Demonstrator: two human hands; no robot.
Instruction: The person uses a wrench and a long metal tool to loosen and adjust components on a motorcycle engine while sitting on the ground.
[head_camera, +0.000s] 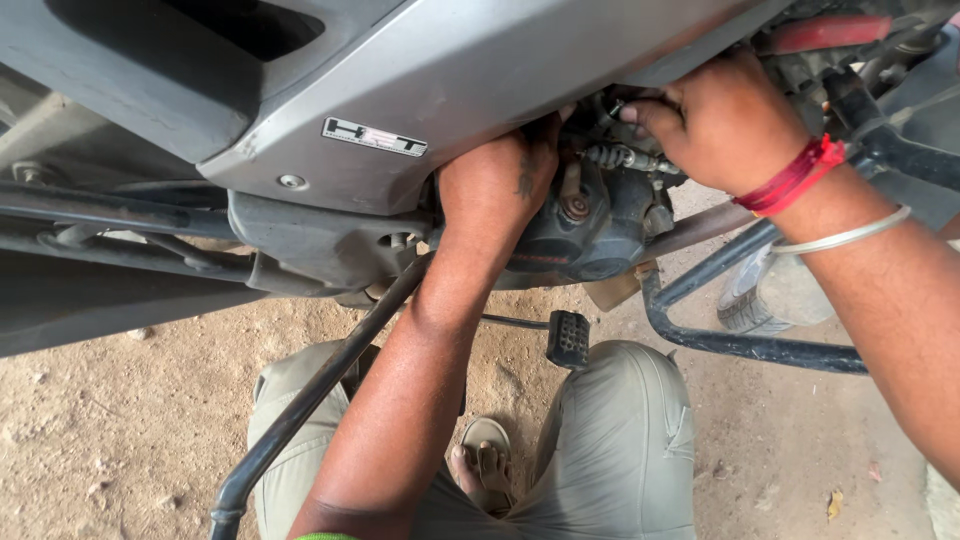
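Spanning the upper part of the view, a grey body panel (430, 70) of a two-wheeler is covering most of the machine, and every position below is being given relative to the dark engine casing (590, 225) showing under that panel's lower right edge. Left of the casing, a black frame tube (320, 385) is running down toward the bottom edge, across the crouching person's khaki-trousered knees (620, 440). Right of and below the casing, a black tubular guard (740, 340) is curving over the sandy ground (110, 430).

Directly left of the casing, the left hand (495, 190) is reaching up under the panel edge; its fingers are passing out of sight behind the panel, so their state cannot be told. Above and right of the casing, the right hand (715, 120) is working with its fingers curled close together, the tips pressing at a small metal fitting with a coiled spring (615, 157) sitting on top of the casing. A red thread band (795, 175) and a thin metal bangle (845, 237) are circling that wrist. Below the casing, a black ribbed foot pedal (568, 338) is hanging between the knees, with a sandalled foot (485, 465) lower still.
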